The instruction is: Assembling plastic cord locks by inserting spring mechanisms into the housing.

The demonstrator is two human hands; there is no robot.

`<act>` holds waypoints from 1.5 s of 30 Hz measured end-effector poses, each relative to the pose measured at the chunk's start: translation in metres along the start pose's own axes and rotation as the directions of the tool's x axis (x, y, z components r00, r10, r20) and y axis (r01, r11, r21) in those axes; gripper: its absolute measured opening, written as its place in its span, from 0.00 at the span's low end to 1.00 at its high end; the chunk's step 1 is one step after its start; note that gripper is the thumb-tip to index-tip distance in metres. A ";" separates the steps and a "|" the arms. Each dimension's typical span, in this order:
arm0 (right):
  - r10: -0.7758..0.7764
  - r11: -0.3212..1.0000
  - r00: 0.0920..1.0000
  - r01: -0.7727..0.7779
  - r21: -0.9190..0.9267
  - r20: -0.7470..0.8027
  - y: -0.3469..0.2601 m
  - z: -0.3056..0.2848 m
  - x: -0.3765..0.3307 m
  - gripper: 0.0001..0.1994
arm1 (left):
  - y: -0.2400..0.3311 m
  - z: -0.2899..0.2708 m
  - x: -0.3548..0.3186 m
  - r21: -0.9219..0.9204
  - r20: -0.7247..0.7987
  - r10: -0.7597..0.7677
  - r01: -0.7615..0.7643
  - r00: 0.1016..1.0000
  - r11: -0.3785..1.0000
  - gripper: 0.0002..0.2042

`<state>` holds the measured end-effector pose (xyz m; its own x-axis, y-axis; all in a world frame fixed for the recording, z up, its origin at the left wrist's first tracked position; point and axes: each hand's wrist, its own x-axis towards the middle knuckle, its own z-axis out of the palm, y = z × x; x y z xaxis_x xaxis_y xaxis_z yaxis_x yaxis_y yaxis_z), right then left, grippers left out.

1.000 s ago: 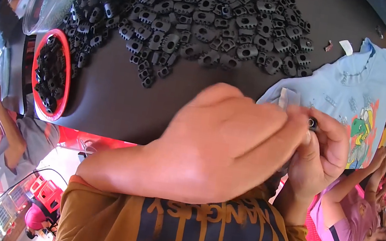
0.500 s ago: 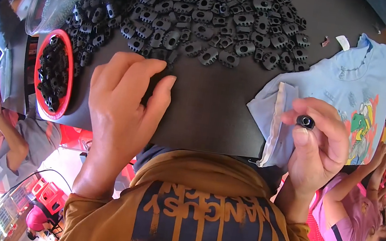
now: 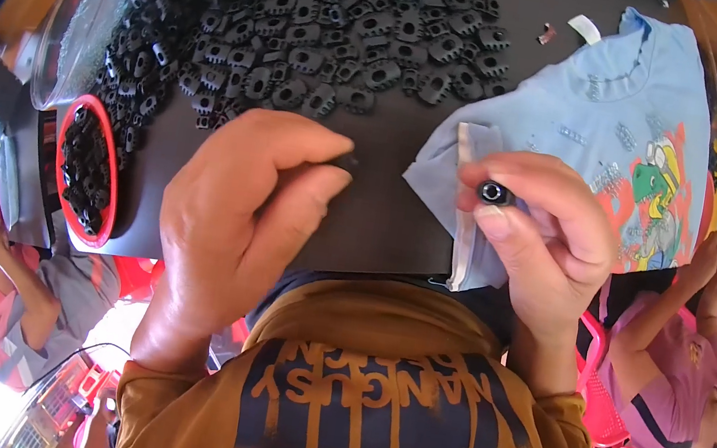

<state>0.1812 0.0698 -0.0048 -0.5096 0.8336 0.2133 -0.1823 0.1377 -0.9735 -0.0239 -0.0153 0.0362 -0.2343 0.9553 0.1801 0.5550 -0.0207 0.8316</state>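
1. Nearest the camera, the person's chest in a mustard-yellow shirt with dark-blue lettering (image 3: 368, 411) is filling the lower middle; both bare forearms are rising out of it toward the dark tabletop (image 3: 378, 218).
2. The left hand (image 3: 241, 206) is curling closed at the near edge of the table, thumb and fingertips pinching a small black plastic piece (image 3: 345, 163), of which only the tip is showing past the fingers.
3. The right hand (image 3: 542, 233) is closing around a small black ring-shaped part with a pale centre (image 3: 493, 192), thumb pressing it from below, forefinger arching over it. The part is sitting just above the near left corner of the shirt lying on the table.
4. That light-blue child's T-shirt with a cartoon dinosaur print (image 3: 614, 123) is lying flat on the right, its hem tucking under the right hand.
5. Left of the left hand, a red oval tray holding black pieces (image 3: 109, 187) is sitting near the table's left edge.
6. Farther back, a large heap of black toothed plastic pieces (image 3: 314, 23) is spreading across the far table, well apart from both hands.
7. At the far left, a clear plastic bag (image 3: 73, 24) is leaning beside the heap.
8. Other seated people are showing at the left and right rims, below table level.
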 end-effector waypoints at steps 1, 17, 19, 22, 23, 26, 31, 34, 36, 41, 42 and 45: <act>-0.001 1.000 1.000 0.001 -0.004 -0.008 0.000 -0.001 0.000 0.13 | 0.002 0.004 0.003 -0.111 0.038 0.006 -0.002 0.999 0.994 0.09; -0.032 0.997 0.999 0.032 0.067 0.006 0.003 -0.009 0.003 0.10 | 0.024 0.027 0.034 -0.454 0.429 -0.164 0.368 0.888 0.812 0.09; -0.027 0.998 0.999 0.026 0.064 0.021 0.003 -0.009 0.003 0.09 | 0.024 0.028 0.034 -0.461 0.433 -0.172 0.382 0.885 0.801 0.08; -0.019 0.997 1.000 0.019 0.069 -0.009 0.004 -0.008 0.003 0.08 | 0.020 0.030 0.034 -0.442 0.421 -0.127 0.326 0.898 0.836 0.08; -0.043 0.998 0.999 0.042 0.051 0.003 0.005 -0.009 0.004 0.08 | 0.019 0.031 0.035 -0.413 0.406 -0.072 0.254 0.911 0.875 0.08; -0.057 0.998 0.998 0.057 0.010 0.021 0.004 -0.010 0.004 0.08 | 0.021 0.025 0.040 -0.235 0.441 -0.013 0.130 0.897 0.963 0.07; -0.032 0.997 0.999 0.034 -0.074 0.017 0.003 -0.007 0.002 0.07 | 0.020 0.028 0.044 -0.027 0.414 0.244 -0.257 0.877 0.966 0.07; -0.062 0.992 0.998 0.062 -0.113 0.002 0.005 -0.007 0.001 0.07 | 0.022 0.033 0.043 0.013 0.402 0.234 -0.261 0.885 0.965 0.07; -0.025 0.996 0.999 0.022 -0.088 -0.035 0.007 -0.007 -0.001 0.08 | 0.020 0.035 0.044 0.010 0.398 0.228 -0.253 0.888 0.967 0.07; 0.003 0.998 0.998 -0.007 -0.054 -0.070 0.007 -0.006 -0.005 0.07 | 0.018 0.037 0.043 -0.015 0.348 0.309 -0.324 0.885 0.946 0.11; 0.033 0.999 0.995 -0.034 -0.013 -0.089 0.007 -0.006 -0.006 0.07 | 0.019 0.038 0.042 -0.016 0.349 0.310 -0.325 0.884 0.946 0.11; 0.133 0.968 0.990 -0.119 0.221 -0.052 0.002 -0.007 -0.002 0.07 | 0.021 0.041 0.038 -0.026 0.282 0.363 -0.371 0.888 0.928 0.14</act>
<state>0.1876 0.0722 -0.0078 -0.4850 0.8711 0.0770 -0.3016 -0.0840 -0.9497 0.0115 0.0327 0.0387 0.2187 0.9240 0.3136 0.5810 -0.3815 0.7189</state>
